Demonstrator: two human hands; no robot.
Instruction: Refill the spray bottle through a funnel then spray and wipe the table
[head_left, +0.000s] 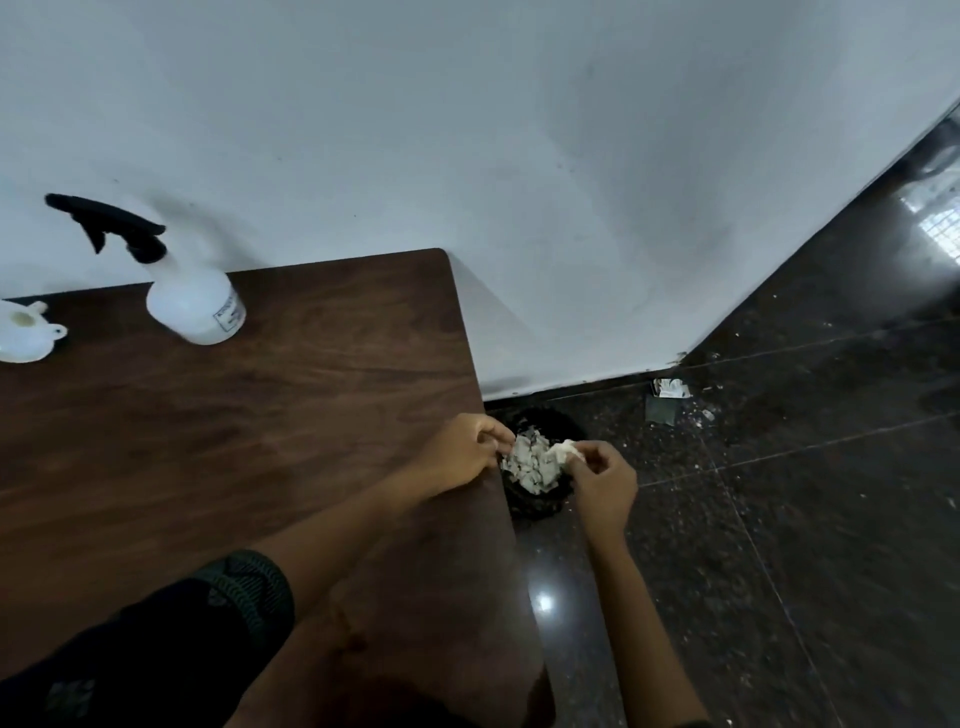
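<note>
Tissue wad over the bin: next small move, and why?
Probably open the right hand and drop the tissue wad. The hand pinches it right above the dark bin on the floor beside the table, and the bin is already heaped with crumpled paper. The left hand, fingers curled, is at the heap's edge; whether it grips paper is unclear.

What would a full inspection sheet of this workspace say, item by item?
Surface: brown wooden table, no puddle visible.
Job's things: spray bottle upright at back left, black trigger head fitted; white funnel at the left edge.
Clutter: black bin on the floor beside the table's right edge, full of crumpled paper; scraps near the wall.
Grips: right hand pinches a white wad over the bin; left hand curled beside it, hold unclear.
Cables: nothing seen.
Surroundings: white wall, dark glossy floor.
</note>
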